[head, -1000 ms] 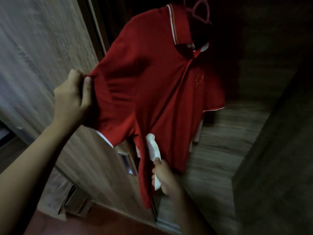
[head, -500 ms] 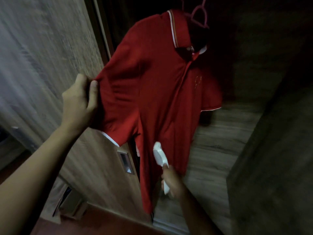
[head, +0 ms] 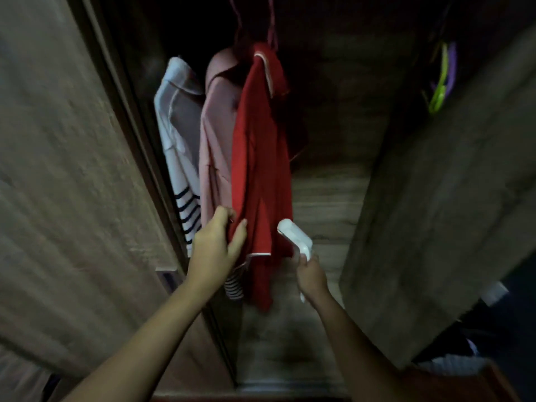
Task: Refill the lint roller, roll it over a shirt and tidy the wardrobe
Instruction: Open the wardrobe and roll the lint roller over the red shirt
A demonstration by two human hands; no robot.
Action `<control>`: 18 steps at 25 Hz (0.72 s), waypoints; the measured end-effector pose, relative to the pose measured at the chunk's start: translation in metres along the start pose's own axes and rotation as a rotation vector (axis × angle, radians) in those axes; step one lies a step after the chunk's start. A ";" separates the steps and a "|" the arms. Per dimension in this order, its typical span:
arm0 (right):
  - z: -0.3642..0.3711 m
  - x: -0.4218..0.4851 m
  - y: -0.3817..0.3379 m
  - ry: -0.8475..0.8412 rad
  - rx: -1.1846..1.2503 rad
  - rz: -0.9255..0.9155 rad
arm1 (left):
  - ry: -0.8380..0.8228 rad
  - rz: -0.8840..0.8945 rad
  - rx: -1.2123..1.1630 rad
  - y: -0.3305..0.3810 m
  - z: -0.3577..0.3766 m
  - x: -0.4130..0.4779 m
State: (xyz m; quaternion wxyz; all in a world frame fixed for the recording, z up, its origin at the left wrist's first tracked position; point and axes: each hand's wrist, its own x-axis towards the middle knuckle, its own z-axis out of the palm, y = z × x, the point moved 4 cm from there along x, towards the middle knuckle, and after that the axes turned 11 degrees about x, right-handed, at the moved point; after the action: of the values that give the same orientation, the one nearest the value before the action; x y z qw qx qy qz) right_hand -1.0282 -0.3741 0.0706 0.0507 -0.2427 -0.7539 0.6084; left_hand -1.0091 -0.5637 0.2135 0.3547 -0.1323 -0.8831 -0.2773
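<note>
A red polo shirt (head: 261, 158) with white trim hangs edge-on from a hanger inside the open wardrobe. My left hand (head: 217, 245) is at its lower sleeve edge, with fingers curled around the red fabric. My right hand (head: 311, 278) grips the handle of a white lint roller (head: 295, 237), whose head points up and left, close to the shirt's right side near the hem. I cannot tell if the roller touches the cloth.
A pink shirt (head: 216, 146) and a white garment with black stripes (head: 177, 134) hang to the left of the red one. Wooden wardrobe doors stand on the left (head: 66, 181) and right (head: 441, 204). Green and purple hangers (head: 441, 76) hang at the upper right.
The red shirt was held spread out facing me; now it hangs edge-on in the wardrobe beside the other garments. My left hand moved from the sleeve's outer edge down to the lower sleeve hem.
</note>
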 end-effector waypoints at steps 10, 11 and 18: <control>-0.157 -0.071 0.064 0.360 0.050 0.082 | -0.448 -0.107 -0.048 0.036 0.137 -0.107; -0.173 -0.083 0.080 0.374 0.034 0.101 | -0.502 -0.148 -0.070 0.049 0.145 -0.125; -0.322 -0.218 0.194 0.529 -0.054 0.190 | -0.864 0.037 -0.237 0.239 0.182 -0.279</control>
State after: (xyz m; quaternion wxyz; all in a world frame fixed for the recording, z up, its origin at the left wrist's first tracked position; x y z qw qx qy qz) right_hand -0.6579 -0.1519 0.0174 0.1820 -0.4641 -0.7042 0.5056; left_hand -0.8080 -0.2739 0.0047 -0.0593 -0.2917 -0.9097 -0.2896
